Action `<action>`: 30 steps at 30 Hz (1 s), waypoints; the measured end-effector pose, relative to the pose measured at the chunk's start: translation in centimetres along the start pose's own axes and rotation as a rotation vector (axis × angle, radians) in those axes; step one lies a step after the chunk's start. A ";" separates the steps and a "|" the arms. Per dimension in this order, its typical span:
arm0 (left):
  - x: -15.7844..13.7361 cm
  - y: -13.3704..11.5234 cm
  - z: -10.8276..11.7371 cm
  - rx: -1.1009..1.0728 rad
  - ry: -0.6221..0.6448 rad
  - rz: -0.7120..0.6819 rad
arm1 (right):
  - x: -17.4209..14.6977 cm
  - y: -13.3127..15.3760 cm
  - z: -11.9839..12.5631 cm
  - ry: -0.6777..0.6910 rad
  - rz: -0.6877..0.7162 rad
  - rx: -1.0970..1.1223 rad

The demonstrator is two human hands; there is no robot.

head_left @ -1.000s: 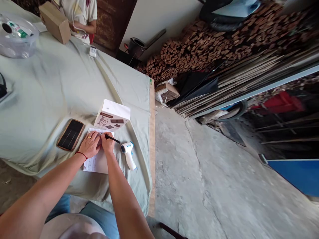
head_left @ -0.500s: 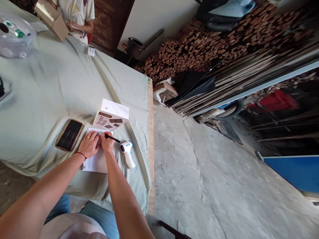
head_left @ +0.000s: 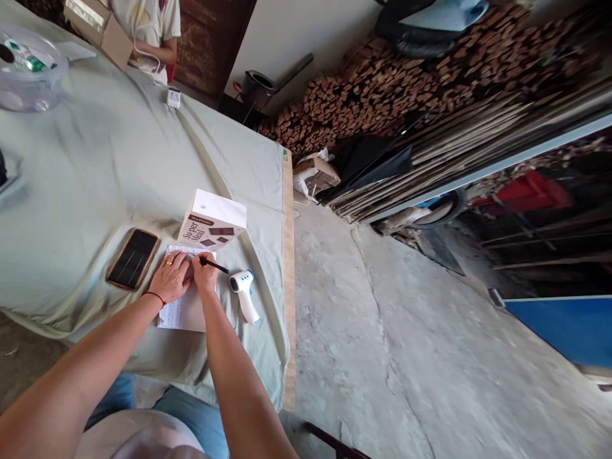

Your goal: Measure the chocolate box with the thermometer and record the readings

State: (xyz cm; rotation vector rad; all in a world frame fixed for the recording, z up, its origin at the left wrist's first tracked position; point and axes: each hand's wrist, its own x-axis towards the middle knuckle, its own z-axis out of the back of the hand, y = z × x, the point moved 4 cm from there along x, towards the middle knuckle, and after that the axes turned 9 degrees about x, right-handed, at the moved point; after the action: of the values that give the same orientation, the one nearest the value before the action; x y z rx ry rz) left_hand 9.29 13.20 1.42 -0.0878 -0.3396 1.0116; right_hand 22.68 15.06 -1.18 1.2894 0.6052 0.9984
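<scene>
My right hand grips a black pen with its tip on a white sheet of paper that carries handwriting. My left hand, with a ring and a red wrist thread, lies flat on the same paper, touching the right hand. A white box with dark print stands just beyond the paper. A phone in a brown case lies to the left of my left hand. A white and blue infrared thermometer lies to the right of my right hand.
The table is covered by a pale green cloth. At its far end another person handles a cardboard box; a clear plastic tub stands at the far left. Stacked firewood and planks line the concrete floor to the right.
My hands stay on the paper with the pen. The other person's cardboard box has shifted up and left at the far end. The view has drifted slightly.
</scene>
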 end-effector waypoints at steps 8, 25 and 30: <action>0.0 0.1 -0.2 -0.014 -0.002 0.002 | 0.0 -0.2 0.1 -0.016 -0.002 0.011; 0.0 0.0 -0.2 -0.015 0.000 0.000 | 0.2 -0.1 0.1 -0.011 -0.001 -0.008; 0.0 0.0 -0.1 -0.004 -0.002 0.001 | 0.1 0.0 0.2 -0.019 0.002 -0.001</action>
State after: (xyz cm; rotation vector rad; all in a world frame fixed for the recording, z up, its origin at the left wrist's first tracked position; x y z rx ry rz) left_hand 9.30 13.21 1.33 -0.0903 -0.3430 1.0120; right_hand 22.84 15.04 -1.09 1.2975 0.5893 0.9865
